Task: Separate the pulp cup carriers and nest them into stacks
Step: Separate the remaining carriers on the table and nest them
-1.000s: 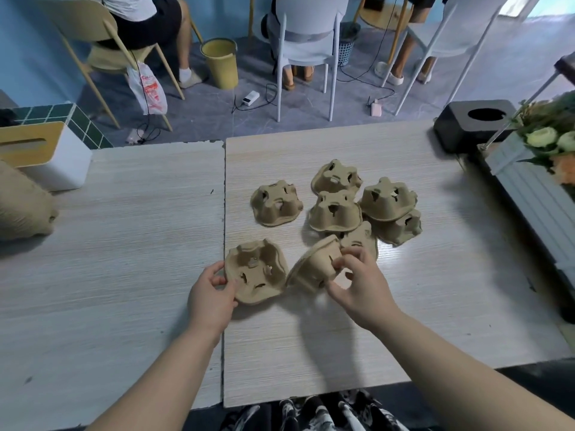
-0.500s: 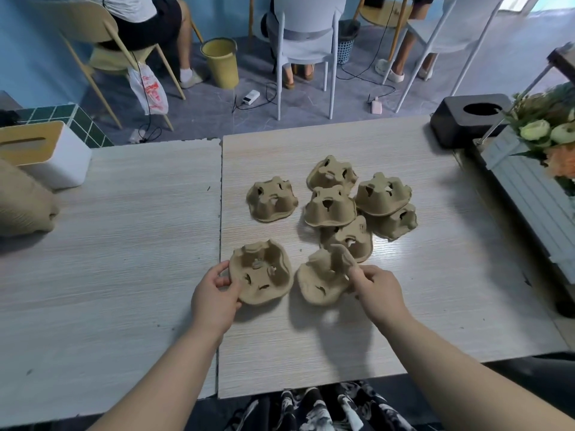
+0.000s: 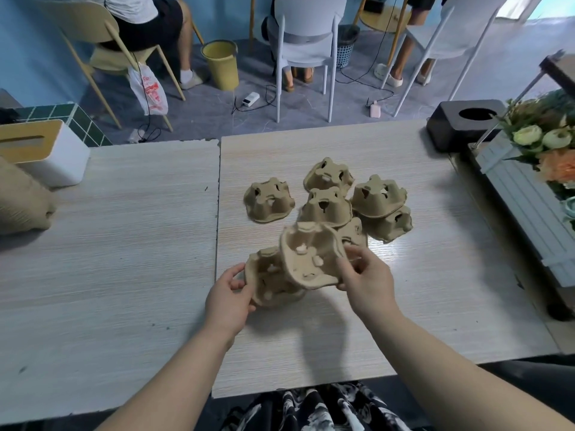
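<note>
Brown pulp cup carriers lie on the light wooden table [image 3: 420, 290]. My left hand [image 3: 228, 293] grips the left rim of one carrier [image 3: 267, 284], which rests open side up near the table's middle. My right hand [image 3: 365, 275] pinches the right edge of a second carrier [image 3: 308, 256], lifted and tilted with its hollow side toward me, overlapping the first one. Behind them sit several more carriers upside down: one alone [image 3: 269, 200], and a cluster [image 3: 378, 197] to its right, some leaning on each other.
A white tissue box with a wooden lid [image 3: 43, 150] and a beige sack [image 3: 21, 197] stand at the left. A black box [image 3: 463, 126] and a flower planter [image 3: 541, 169] line the right edge. Chairs and seated people are beyond the table.
My right hand has lifted its carrier off the table and swung it left, turning it hollow side toward me over the carrier in my left hand.
</note>
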Motion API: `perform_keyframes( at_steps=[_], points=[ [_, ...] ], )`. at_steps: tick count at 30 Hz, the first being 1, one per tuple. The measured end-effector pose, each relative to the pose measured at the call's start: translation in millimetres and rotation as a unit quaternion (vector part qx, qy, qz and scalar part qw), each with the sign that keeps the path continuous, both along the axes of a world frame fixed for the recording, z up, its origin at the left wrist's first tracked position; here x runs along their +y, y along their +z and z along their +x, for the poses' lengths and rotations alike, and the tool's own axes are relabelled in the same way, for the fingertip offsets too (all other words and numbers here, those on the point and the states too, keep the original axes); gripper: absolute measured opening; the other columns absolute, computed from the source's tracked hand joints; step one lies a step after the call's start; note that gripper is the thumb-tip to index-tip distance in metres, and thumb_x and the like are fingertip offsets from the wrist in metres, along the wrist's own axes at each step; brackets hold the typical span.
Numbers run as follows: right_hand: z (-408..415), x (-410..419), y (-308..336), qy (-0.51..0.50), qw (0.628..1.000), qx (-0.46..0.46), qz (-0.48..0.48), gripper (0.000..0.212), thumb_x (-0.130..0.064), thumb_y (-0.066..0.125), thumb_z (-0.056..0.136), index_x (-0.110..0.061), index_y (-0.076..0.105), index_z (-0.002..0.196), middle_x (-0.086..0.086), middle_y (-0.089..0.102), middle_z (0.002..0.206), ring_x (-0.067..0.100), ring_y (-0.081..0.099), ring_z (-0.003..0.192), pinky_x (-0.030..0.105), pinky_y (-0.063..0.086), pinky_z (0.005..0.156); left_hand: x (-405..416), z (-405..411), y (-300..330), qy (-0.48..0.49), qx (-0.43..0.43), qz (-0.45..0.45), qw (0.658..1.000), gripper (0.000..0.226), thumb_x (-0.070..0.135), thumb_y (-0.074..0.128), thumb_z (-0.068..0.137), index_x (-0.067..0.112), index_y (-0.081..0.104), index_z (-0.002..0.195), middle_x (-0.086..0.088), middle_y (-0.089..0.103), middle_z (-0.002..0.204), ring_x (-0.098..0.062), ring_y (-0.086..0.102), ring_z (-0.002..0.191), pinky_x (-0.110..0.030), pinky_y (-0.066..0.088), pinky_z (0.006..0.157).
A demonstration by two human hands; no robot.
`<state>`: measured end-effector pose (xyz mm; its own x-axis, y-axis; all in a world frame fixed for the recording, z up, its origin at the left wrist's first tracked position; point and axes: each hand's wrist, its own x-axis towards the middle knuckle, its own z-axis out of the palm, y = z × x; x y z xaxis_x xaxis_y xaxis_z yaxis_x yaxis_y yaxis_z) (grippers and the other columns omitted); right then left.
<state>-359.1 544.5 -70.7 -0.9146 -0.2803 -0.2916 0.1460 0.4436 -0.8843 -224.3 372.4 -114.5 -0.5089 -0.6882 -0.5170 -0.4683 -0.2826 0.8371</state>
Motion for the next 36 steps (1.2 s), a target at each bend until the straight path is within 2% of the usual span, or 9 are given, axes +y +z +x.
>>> perform_keyframes(
  at_steps=[5, 9, 12, 15, 19, 23, 26, 30, 36],
  points=[
    [15, -20, -12, 0.063, 0.997, -0.041, 0.023, 0.029, -0.023, 0.066, 0.085, -0.022, 0.062, 0.114, -0.001, 0.07, 0.068, 0.012, 0.068, 0.064, 0.042, 0.057, 0.074, 8, -5, 9, 0.006, 0.019, 0.029, 0.999, 0.028, 0.028, 0.039, 0.106, 0.021, 0.063, 0.118, -0.009, 0.071, 0.105, -0.027, 0.068, 0.091, -0.036, 0.054, 0.066],
    [17, -19, -16, 0.112, 0.99, -0.008, 0.085, 0.031, -0.027, 0.064, 0.086, -0.023, 0.061, 0.116, -0.007, 0.068, 0.073, 0.006, 0.064, 0.072, 0.026, 0.051, 0.073, 10, -7, 17, -0.01, 0.029, 0.046, 0.998, 0.027, 0.04, 0.045, 0.102, 0.026, 0.063, 0.116, -0.005, 0.07, 0.109, -0.024, 0.067, 0.101, -0.036, 0.057, 0.067],
    [13, -16, -16, 0.158, 0.976, 0.039, 0.145, 0.028, -0.032, 0.064, 0.087, -0.024, 0.063, 0.114, -0.013, 0.064, 0.085, 0.002, 0.059, 0.074, 0.019, 0.044, 0.068, 11, -7, 18, -0.039, 0.003, 0.013, 0.999, 0.034, 0.022, 0.064, 0.094, 0.03, 0.057, 0.126, 0.004, 0.066, 0.109, -0.018, 0.068, 0.097, -0.024, 0.052, 0.057],
    [-3, -13, -18, 0.173, 0.96, 0.124, 0.184, 0.036, -0.035, 0.067, 0.084, -0.024, 0.061, 0.118, -0.004, 0.057, 0.111, 0.014, 0.057, 0.098, 0.027, 0.045, 0.083, 10, -9, 16, -0.032, -0.007, -0.004, 0.999, 0.044, 0.009, 0.066, 0.092, 0.028, 0.057, 0.13, 0.004, 0.066, 0.108, -0.016, 0.068, 0.092, -0.023, 0.053, 0.057],
    [-45, -21, -4, 0.165, 0.944, 0.206, 0.197, 0.061, -0.03, 0.07, 0.08, -0.027, 0.046, 0.136, 0.003, 0.04, 0.136, 0.023, 0.038, 0.124, 0.032, 0.036, 0.099, 4, -13, 17, 0.001, 0.001, -0.013, 1.0, 0.045, 0.007, 0.065, 0.092, 0.025, 0.057, 0.132, -0.003, 0.066, 0.114, -0.014, 0.068, 0.091, -0.023, 0.053, 0.056],
    [-81, -44, 5, 0.255, 0.898, 0.23, 0.275, 0.079, -0.034, 0.067, 0.078, -0.033, 0.027, 0.145, 0.007, 0.015, 0.156, 0.033, 0.021, 0.137, 0.041, 0.028, 0.109, -4, -16, 18, 0.02, 0.007, -0.017, 1.0, 0.047, 0.006, 0.066, 0.091, 0.024, 0.057, 0.133, -0.004, 0.067, 0.114, -0.016, 0.068, 0.092, -0.027, 0.055, 0.06],
    [-97, -57, -1, 0.31, 0.87, 0.216, 0.316, 0.08, -0.032, 0.067, 0.078, -0.035, 0.023, 0.144, 0.008, 0.006, 0.157, 0.038, 0.023, 0.135, 0.045, 0.034, 0.106, -7, -20, 18, 0.025, 0.01, -0.017, 0.999, 0.047, 0.004, 0.065, 0.091, 0.025, 0.057, 0.132, -0.002, 0.067, 0.113, -0.014, 0.068, 0.091, -0.027, 0.054, 0.06],
    [-98, -61, -15, 0.305, 0.867, 0.222, 0.327, 0.066, -0.024, 0.064, 0.077, -0.028, 0.033, 0.135, 0.011, 0.021, 0.148, 0.038, 0.044, 0.114, 0.043, 0.045, 0.09, -10, -23, 14, 0.043, 0.01, -0.013, 0.999, 0.047, 0.003, 0.065, 0.09, 0.025, 0.057, 0.131, -0.002, 0.067, 0.113, -0.018, 0.068, 0.095, -0.034, 0.057, 0.066],
    [-95, -59, -27, 0.297, 0.833, 0.298, 0.36, 0.06, -0.024, 0.067, 0.076, -0.02, 0.038, 0.129, 0.008, 0.027, 0.145, 0.035, 0.048, 0.105, 0.038, 0.046, 0.073, -14, -28, 13, 0.048, 0.004, -0.012, 0.999, 0.048, 0.001, 0.064, 0.09, 0.023, 0.057, 0.133, -0.002, 0.067, 0.111, -0.022, 0.069, 0.098, -0.049, 0.06, 0.08]
  ],
)
